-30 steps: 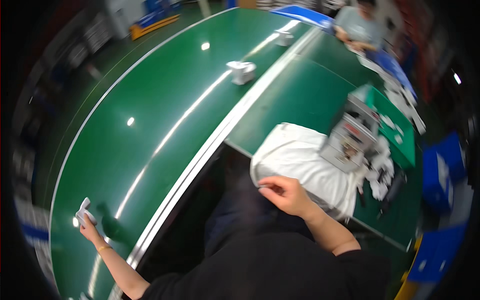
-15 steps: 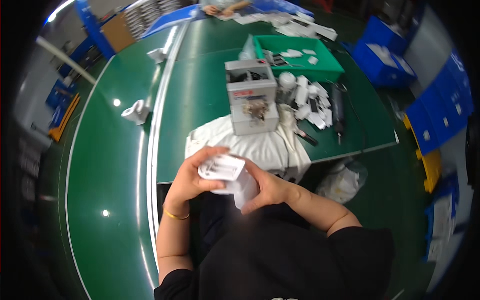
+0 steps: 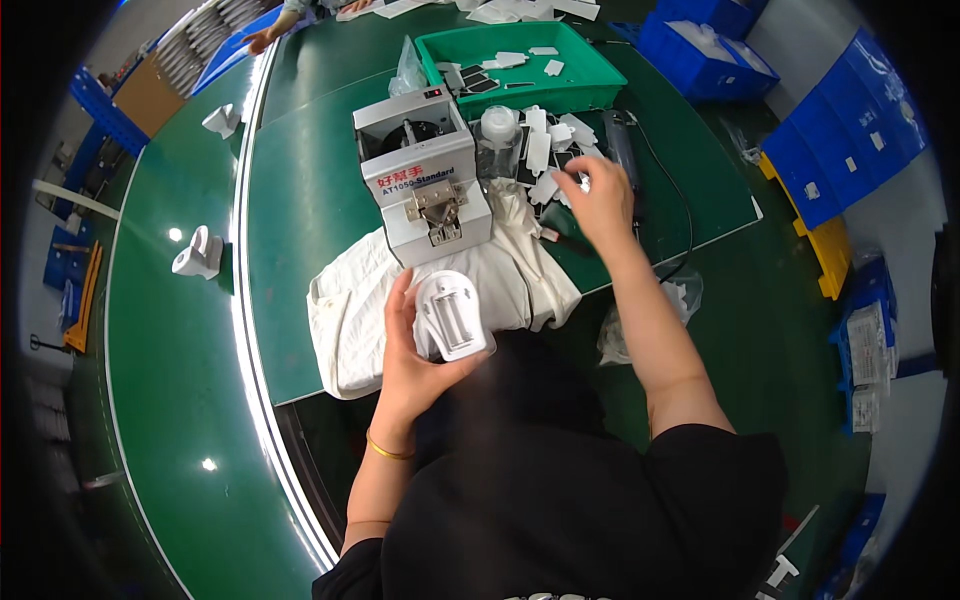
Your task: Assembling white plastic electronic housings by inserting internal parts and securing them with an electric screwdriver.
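A white plastic housing (image 3: pixel 450 315) with a rounded end and an open battery compartment showing metal contacts rests in my left hand (image 3: pixel 408 365), fingers and thumb wrapped around its sides. The compartment faces up, above the white cloth's near edge. Farther right, my right hand (image 3: pixel 603 205) is over the near edge of a pile of small white plastic covers (image 3: pixel 538 150). Its fingers are curled toward the thumb, and a bit of white shows among them; what they hold is too small to make out.
A grey bench machine (image 3: pixel 430 190) stands on white cloth (image 3: pixel 350 300). Behind are a clear jar (image 3: pixel 498 145) and a green bin (image 3: pixel 590 80) of parts. A corded electric screwdriver (image 3: pixel 620 150) lies right. White housings (image 3: pixel 200 252) sit on the left green surface; another person's hand (image 3: pixel 262 40) is far left.
My right hand has let go of the housing and reached forward right to the pile of covers. My left hand alone keeps the housing, now turned with its compartment upward. The view has shifted.
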`<act>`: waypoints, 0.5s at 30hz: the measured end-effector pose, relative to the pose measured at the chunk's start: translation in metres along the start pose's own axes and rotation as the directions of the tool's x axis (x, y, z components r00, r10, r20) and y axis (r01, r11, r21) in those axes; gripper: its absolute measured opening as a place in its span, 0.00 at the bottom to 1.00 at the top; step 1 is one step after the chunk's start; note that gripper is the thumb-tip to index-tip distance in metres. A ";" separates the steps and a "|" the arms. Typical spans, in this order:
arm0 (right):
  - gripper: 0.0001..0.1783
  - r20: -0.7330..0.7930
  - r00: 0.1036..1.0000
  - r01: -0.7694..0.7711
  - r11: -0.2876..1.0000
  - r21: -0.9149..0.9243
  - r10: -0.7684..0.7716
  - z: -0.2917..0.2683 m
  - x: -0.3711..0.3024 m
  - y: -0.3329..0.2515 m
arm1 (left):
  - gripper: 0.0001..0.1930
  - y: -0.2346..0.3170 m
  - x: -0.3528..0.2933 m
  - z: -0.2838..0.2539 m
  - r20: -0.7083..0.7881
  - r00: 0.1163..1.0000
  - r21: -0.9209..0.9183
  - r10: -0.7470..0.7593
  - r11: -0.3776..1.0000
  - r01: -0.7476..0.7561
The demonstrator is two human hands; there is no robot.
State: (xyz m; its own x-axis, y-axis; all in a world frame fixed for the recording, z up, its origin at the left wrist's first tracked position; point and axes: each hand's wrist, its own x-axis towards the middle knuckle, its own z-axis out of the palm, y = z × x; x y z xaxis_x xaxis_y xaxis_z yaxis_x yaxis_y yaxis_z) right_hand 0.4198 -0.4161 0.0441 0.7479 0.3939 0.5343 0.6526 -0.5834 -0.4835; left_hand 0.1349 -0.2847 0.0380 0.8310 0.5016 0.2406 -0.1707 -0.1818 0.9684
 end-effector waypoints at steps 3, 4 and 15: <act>0.22 0.035 0.999 -0.027 0.991 -0.131 0.032 0.024 0.025 0.029 | 0.65 -0.007 -0.004 0.005 0.057 0.998 0.032 0.004 0.999 -0.006; 0.24 0.063 0.994 -0.082 0.986 -0.147 0.092 0.028 0.028 0.029 | 0.65 -0.008 -0.006 0.005 0.044 0.999 0.033 -0.016 0.999 0.014; 0.22 0.288 0.957 -0.218 0.597 0.772 -0.022 -0.041 -0.012 -0.060 | 0.68 0.001 -0.009 -0.001 0.115 0.993 -0.031 0.010 0.999 -0.007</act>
State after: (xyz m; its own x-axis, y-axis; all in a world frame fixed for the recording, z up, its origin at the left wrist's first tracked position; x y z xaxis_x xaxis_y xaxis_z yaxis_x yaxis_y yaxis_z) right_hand 0.3667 -0.4153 0.0948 0.7364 0.5947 0.3227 0.3199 0.1143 -0.9406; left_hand 0.1271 -0.2883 0.0371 0.8847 0.3988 0.2414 -0.1927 -0.1585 0.9684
